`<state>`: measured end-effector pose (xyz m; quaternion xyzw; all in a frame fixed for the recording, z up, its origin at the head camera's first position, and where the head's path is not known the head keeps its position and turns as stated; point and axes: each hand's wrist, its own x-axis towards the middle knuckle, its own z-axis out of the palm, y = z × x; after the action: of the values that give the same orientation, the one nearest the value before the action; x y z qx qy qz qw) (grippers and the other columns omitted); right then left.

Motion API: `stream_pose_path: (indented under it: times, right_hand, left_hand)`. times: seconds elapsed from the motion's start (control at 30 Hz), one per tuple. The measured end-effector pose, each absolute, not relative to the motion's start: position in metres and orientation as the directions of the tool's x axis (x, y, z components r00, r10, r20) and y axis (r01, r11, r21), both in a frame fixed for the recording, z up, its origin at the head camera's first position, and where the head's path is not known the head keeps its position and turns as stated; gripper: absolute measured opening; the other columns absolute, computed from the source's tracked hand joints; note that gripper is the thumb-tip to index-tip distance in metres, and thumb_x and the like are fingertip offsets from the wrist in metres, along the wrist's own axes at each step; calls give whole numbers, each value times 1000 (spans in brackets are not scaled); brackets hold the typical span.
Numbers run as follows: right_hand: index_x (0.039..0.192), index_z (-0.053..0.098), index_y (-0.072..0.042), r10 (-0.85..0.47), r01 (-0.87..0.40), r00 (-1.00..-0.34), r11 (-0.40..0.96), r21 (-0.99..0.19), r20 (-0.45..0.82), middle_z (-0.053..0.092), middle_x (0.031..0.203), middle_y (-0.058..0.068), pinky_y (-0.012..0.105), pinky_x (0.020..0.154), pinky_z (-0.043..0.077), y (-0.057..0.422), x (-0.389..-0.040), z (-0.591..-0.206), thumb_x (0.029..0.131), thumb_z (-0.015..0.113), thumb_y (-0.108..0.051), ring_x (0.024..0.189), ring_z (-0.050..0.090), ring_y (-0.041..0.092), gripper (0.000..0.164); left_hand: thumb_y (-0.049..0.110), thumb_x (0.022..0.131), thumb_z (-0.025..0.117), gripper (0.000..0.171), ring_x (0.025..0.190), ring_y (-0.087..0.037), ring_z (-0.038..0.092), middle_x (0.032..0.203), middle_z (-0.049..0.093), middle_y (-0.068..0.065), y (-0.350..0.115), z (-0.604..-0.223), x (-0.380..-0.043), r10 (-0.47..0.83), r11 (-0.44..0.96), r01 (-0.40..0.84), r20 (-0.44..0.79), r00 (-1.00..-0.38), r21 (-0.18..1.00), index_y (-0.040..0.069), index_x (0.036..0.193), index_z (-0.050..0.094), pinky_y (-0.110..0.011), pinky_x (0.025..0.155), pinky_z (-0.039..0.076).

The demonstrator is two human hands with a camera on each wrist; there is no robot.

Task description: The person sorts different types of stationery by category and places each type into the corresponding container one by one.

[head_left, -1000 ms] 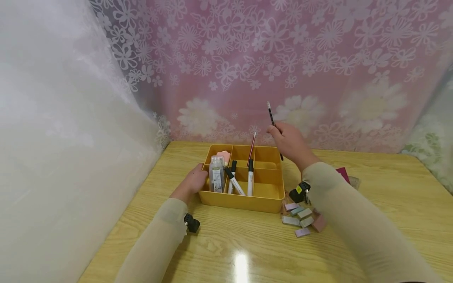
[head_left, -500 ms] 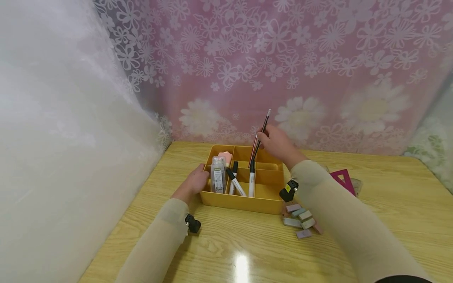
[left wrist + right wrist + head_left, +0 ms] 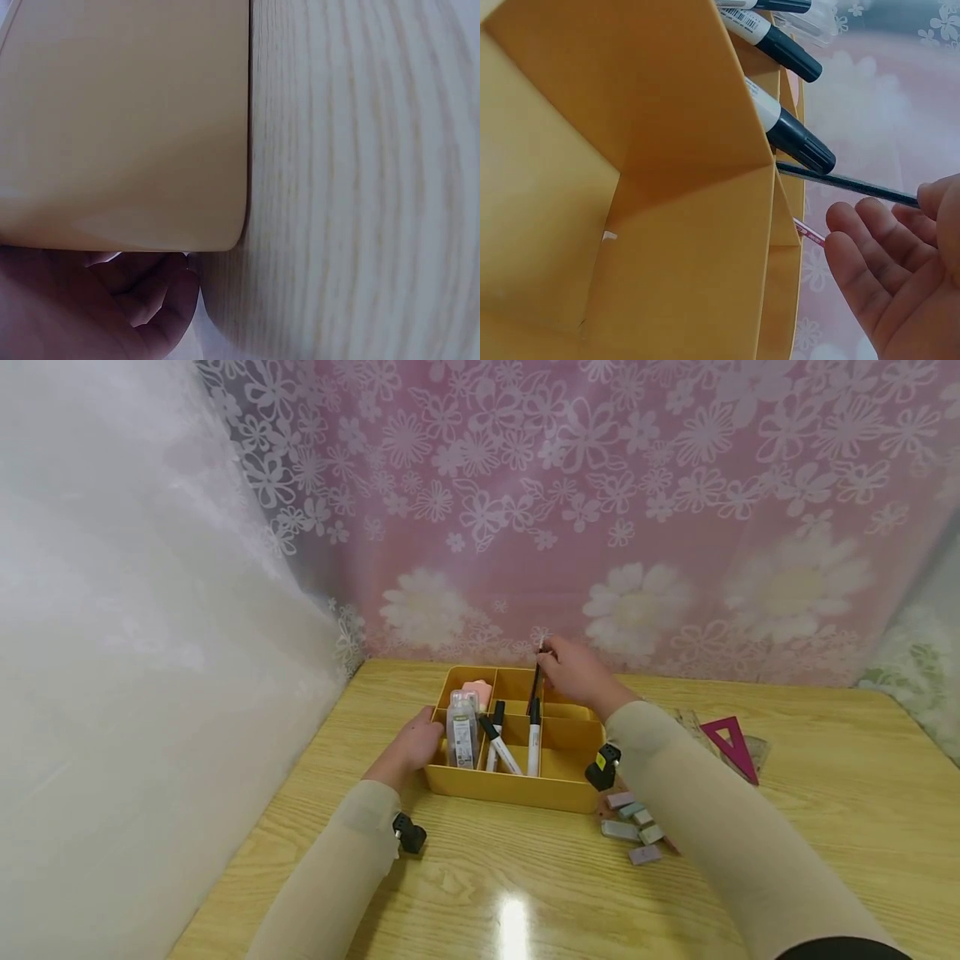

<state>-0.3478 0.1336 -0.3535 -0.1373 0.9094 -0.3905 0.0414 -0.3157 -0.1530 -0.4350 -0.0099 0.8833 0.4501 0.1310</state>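
Note:
A yellow divided storage box (image 3: 517,789) stands on the table. My left hand (image 3: 415,742) holds its left side; in the left wrist view the fingers (image 3: 176,300) curl beside the wall. My right hand (image 3: 577,672) is above the back row, pinching a black pencil (image 3: 862,187) near its top. The pencil's lower end is inside the back middle compartment, hidden behind a marker. A red pencil (image 3: 810,231) leans in that compartment, close to the fingers. White markers with black caps (image 3: 534,739) stand in the front middle compartment. A clear labelled case (image 3: 462,735) fills the front left one.
Several pastel erasers (image 3: 620,831) lie right of the box, partly under the right forearm. Farther right are a magenta set square (image 3: 738,752) and clear rulers (image 3: 690,727). A pink item (image 3: 477,692) sits in the back left compartment. A floral curtain (image 3: 480,568) hangs behind the table.
My right hand has moved left and down, lowering the black pencil from above the box into the back middle compartment. The left hand has stayed at the box's side.

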Motion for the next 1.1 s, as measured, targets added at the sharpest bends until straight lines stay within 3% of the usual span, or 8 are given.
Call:
stream_pose_path:
  times: [0.13, 0.23, 0.4, 0.6, 0.8, 1.1]
  right_hand:
    - [141, 48, -2, -299, -229, -954, 668, -708, 27, 62, 115, 20, 42, 77, 52, 135, -348, -353, 111, 36, -24, 99, 63, 37, 40]
    - [146, 46, -2, -301, -229, -953, 667, -709, 25, 62, 119, 20, 42, 76, 52, 138, -348, -354, 111, 35, -22, 98, 63, 36, 42]
    - [137, 52, -4, -284, -229, -958, 698, -679, 31, 64, 111, 22, 38, 68, 48, 148, -350, -359, 109, 39, -22, 87, 61, 33, 36]
    - [131, 53, -4, -264, -216, -964, 733, -645, 23, 61, 120, 22, 39, 66, 50, 171, -349, -364, 108, 40, -19, 88, 61, 31, 31]
    - [126, 55, -2, -248, -240, -966, 773, -588, 69, 61, 117, 22, 45, 76, 49, 205, -341, -367, 107, 43, -20, 93, 60, 32, 29]
    - [127, 54, 5, -194, -163, -981, 831, -533, -3, 54, 127, 29, 59, 88, 49, 253, -333, -382, 104, 44, -17, 108, 55, 44, 34]
  left_hand:
    - [27, 104, 31, 57, 145, -33, 33, 158, 37, -13, -154, -435, -315, 97, 592, -138, -240, -966, 794, 9, 158, 29, -54, 118, 23]
    - [27, 104, 31, 57, 145, -32, 33, 158, 37, -13, -154, -434, -315, 96, 587, -140, -241, -966, 797, 10, 158, 29, -54, 118, 23]
    - [27, 103, 32, 56, 143, -33, 35, 157, 39, -13, -154, -435, -315, 98, 588, -131, -231, -968, 798, 9, 157, 30, -54, 118, 24]
    - [26, 103, 32, 56, 143, -33, 36, 156, 40, -13, -154, -436, -315, 95, 588, -129, -226, -969, 798, 9, 156, 32, -54, 118, 24]
    - [29, 104, 32, 57, 144, -32, 34, 158, 37, -12, -153, -435, -316, 95, 601, -134, -237, -967, 788, 9, 158, 29, -55, 118, 23]
    - [28, 104, 32, 57, 144, -33, 35, 157, 38, -13, -154, -436, -316, 103, 601, -130, -238, -966, 788, 8, 158, 29, -54, 118, 24]
